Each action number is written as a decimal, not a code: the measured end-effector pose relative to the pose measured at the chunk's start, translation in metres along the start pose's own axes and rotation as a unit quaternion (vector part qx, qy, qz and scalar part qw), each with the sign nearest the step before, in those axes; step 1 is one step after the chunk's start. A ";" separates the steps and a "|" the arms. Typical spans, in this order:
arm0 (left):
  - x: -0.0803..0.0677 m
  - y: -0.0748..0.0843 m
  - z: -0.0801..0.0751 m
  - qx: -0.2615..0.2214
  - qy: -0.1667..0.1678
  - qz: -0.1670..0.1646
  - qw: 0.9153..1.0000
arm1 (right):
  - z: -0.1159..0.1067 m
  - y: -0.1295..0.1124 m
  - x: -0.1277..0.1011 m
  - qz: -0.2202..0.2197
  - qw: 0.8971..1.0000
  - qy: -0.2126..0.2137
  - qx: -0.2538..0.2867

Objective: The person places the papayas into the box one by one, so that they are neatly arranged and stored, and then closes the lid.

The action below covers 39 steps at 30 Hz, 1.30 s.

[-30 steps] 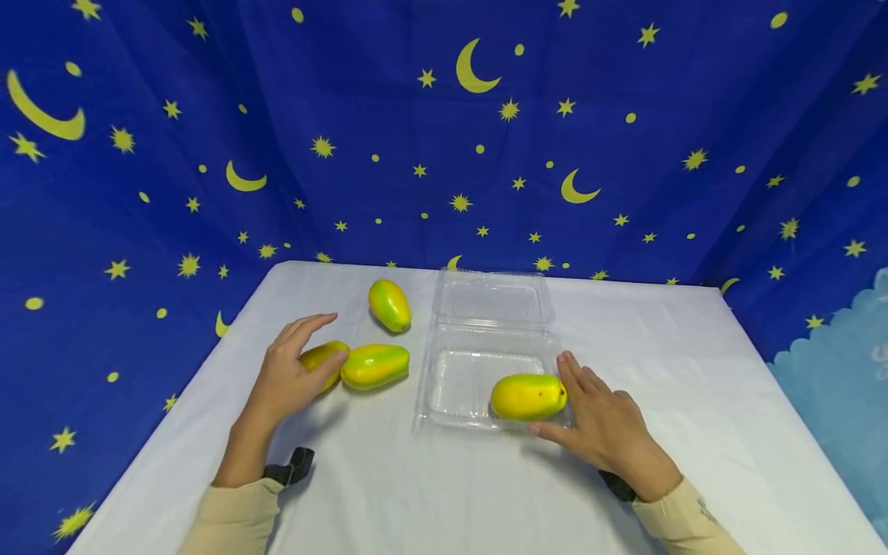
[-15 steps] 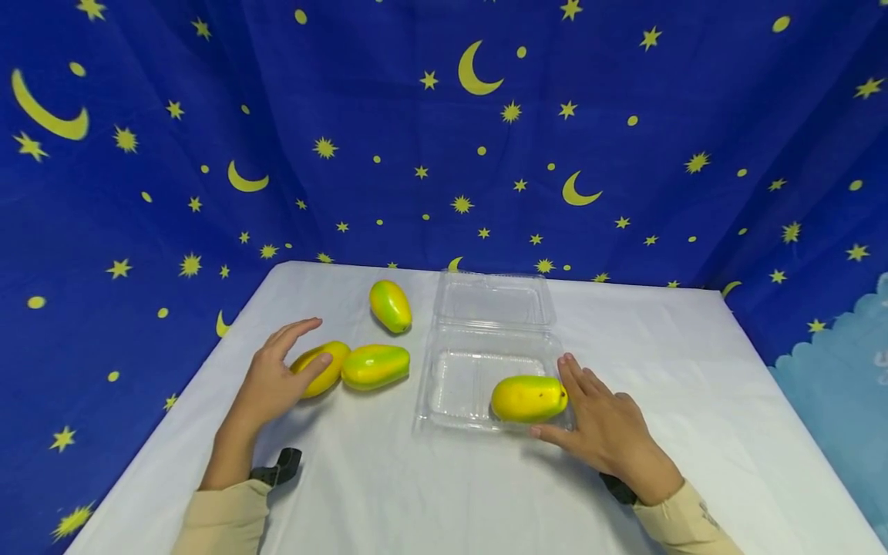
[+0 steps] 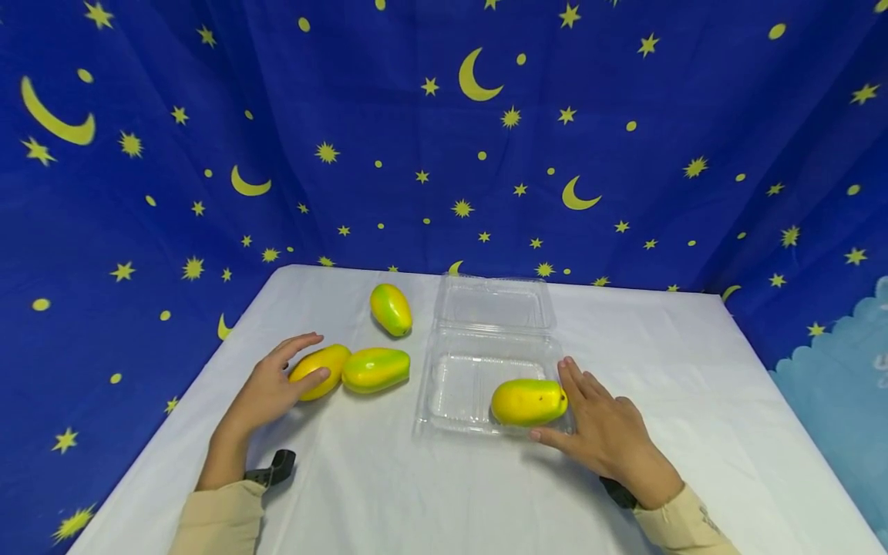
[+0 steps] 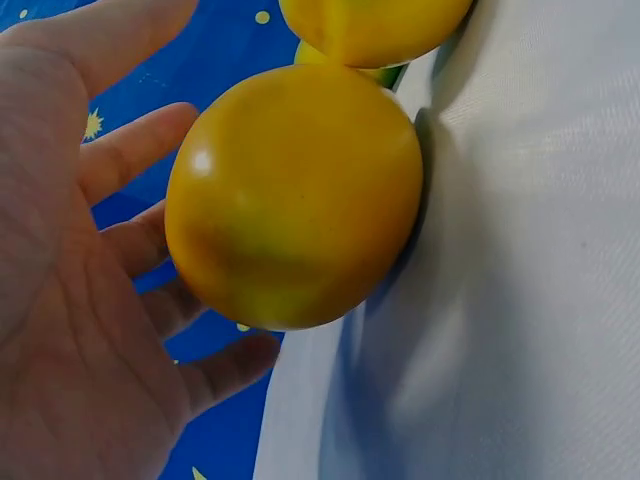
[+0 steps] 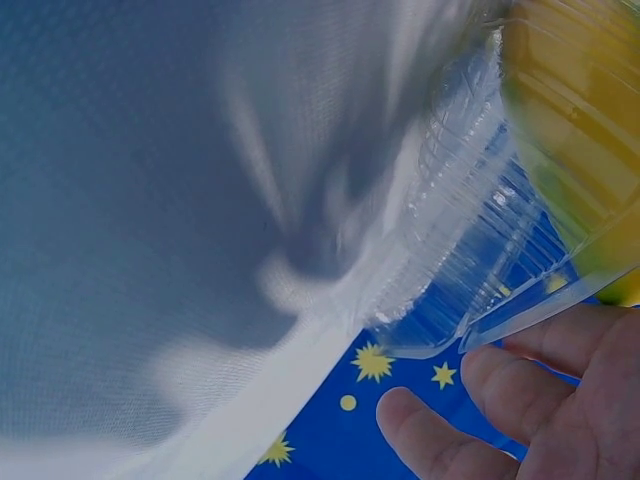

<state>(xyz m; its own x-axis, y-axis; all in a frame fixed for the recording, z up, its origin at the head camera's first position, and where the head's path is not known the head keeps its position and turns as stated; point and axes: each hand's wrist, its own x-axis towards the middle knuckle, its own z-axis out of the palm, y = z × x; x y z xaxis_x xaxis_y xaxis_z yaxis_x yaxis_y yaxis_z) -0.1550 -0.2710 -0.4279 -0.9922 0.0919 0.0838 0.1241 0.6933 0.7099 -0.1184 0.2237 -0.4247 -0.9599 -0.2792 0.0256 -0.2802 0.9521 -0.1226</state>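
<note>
Four mangoes: three on the worktop (image 3: 388,478) at left, one (image 3: 529,401) in the clear box (image 3: 486,339). Left hand (image 3: 270,385), fingers spread and relaxed, cups the nearest mango (image 3: 319,371) without gripping. Right hand (image 3: 603,432) lies flat, fingers straight against the boxed mango.

Both arms wear long beige sleeves that end at the wrists: the left sleeve (image 3: 216,518) lies in soft folds, and the right sleeve (image 3: 683,526) has a faint mark on the cloth near its cuff. A black strap (image 3: 272,471) with a blocky black mount sits at the left wrist, just past the cuff, and a second black band (image 3: 616,493) shows at the right wrist. The left hand (image 3: 269,390) and the right hand (image 3: 605,434) are bare, with no gloves, and no rings or watch can be seen.
</note>
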 end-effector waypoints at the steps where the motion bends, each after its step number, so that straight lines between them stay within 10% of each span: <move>1: -0.001 0.000 0.000 -0.003 -0.006 -0.004 1.000 | 0.000 0.000 0.000 0.000 1.000 0.000 0.000; 39: 0.000 -0.024 -0.005 -0.012 -0.039 -0.002 0.999 | -0.001 -0.001 0.000 -0.001 1.000 -0.004 -0.003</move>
<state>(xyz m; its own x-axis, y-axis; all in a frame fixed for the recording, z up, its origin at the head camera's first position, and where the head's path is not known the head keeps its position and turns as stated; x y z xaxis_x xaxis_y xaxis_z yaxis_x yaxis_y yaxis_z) -0.1576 -0.2911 -0.4416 -0.9890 0.1455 0.0268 0.1192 0.6766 0.7267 -0.1177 0.2229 -0.4234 -0.9595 -0.2813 0.0183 -0.2815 0.9525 -0.1164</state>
